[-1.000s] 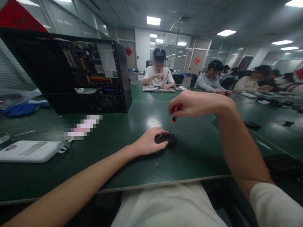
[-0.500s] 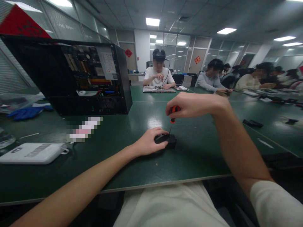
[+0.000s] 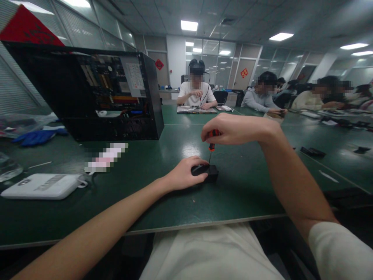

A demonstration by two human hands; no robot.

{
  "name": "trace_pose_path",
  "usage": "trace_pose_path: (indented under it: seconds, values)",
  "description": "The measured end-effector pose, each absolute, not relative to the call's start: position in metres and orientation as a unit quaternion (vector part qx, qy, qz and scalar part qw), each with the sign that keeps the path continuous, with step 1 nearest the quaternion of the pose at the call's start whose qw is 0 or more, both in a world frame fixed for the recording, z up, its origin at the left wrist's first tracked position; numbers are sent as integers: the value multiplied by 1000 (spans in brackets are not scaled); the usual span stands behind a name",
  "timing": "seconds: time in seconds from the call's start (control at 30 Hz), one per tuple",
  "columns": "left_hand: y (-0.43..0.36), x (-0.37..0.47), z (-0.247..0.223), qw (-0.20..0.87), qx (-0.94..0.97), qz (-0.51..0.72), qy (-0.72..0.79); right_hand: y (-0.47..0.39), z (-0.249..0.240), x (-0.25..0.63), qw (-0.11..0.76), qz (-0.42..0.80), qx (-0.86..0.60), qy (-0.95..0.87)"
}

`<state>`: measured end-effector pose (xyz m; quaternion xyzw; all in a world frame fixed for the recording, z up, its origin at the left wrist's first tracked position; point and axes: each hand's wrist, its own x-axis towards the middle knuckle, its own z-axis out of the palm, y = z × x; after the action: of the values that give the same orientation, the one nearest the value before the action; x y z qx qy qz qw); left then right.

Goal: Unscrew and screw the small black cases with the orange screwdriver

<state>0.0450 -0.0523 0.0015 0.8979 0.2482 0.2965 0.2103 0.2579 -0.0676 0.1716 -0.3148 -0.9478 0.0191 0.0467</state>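
My right hand [image 3: 225, 128] is closed round the red and black handle of a screwdriver [image 3: 212, 147], gripping it from above. The thin shaft points down, almost upright, and its tip meets the top of a small black box-shaped part [image 3: 212, 174] on the table. My left hand [image 3: 188, 174] holds that part from the left, thumb on the near side and fingers on the far side. Whether the tip sits in a screw is too small to tell.
An open black computer case [image 3: 116, 128] stands at the back left of the green table [image 3: 163, 206]. A white power bank [image 3: 43, 186] and blue gloves [image 3: 36, 137] lie at the left. Across the table sits a person in white [image 3: 196, 91]; several others are at the right.
My right hand and the screwdriver handle have shifted slightly left, so the shaft stands more upright. My left hand still holds the black part. The whole view has moved a little.
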Motion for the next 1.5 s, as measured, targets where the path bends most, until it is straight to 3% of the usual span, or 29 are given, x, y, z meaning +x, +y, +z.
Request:
trace_pose_path:
  seconds: [0.5, 0.8, 1.07, 1.27, 1.5]
  values:
    - [-48, 38, 2, 221, 897, 284, 256, -72, 172, 256, 42, 7, -301, -953]
    - [-49, 35, 9, 244, 839, 418, 250, -74, 172, 242, 157, -4, -229, -961]
    - [-44, 25, 17, 197, 812, 469, 286, -68, 163, 233, 165, 0, -213, -963]
    - [-46, 31, 9, 241, 844, 402, 261, -79, 176, 254, 197, -25, -270, -942]
    - [-56, 49, 5, 129, 916, 278, 258, -98, 147, 316, 278, -35, -361, -890]
